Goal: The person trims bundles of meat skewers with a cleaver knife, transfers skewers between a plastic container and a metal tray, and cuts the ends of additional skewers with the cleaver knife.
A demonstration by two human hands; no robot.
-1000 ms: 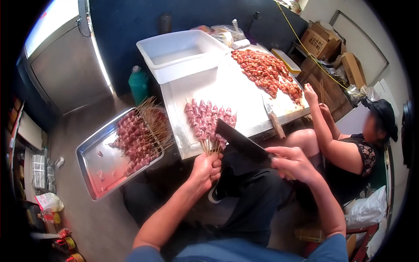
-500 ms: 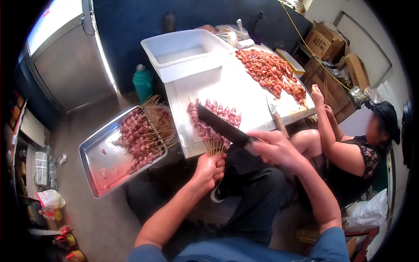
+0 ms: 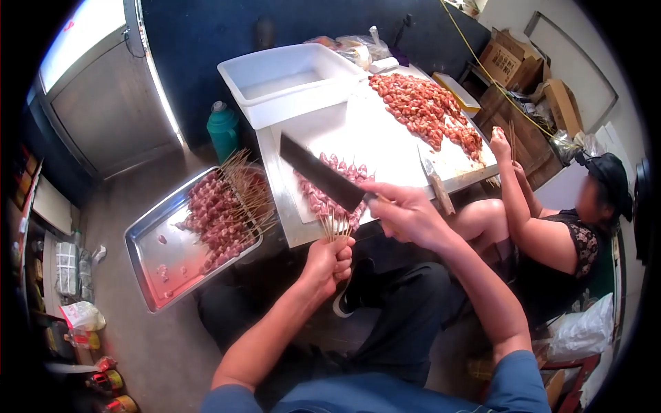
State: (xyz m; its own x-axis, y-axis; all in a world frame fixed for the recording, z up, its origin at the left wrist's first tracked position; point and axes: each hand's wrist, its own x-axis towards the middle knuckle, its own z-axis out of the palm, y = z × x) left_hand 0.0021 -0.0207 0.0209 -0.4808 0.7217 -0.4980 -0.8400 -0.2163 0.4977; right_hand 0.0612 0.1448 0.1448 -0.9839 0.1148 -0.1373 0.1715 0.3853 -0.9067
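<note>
My left hand (image 3: 329, 263) is closed round the lower ends of a bunch of wooden skewers at the table's front edge. Pieces of pink meat (image 3: 311, 196) on those skewers lie fanned over the white table (image 3: 277, 158). My right hand (image 3: 406, 210) grips the handle of a dark, wide-bladed cleaver (image 3: 318, 172). The blade points up and left across the skewered meat and hides part of it; whether it touches the meat I cannot tell.
Left of the table, a metal tray (image 3: 148, 258) holds many meat skewers (image 3: 213, 217). A white tub (image 3: 292, 82), a pile of red meat (image 3: 423, 110) and a knife (image 3: 437, 182) are on the table. A green flask (image 3: 222, 131) stands behind. A person (image 3: 551, 237) sits at right, holding skewers.
The cleaver and my right hand have moved left, and the blade now covers more of the skewered meat. My left hand keeps its hold on the skewers.
</note>
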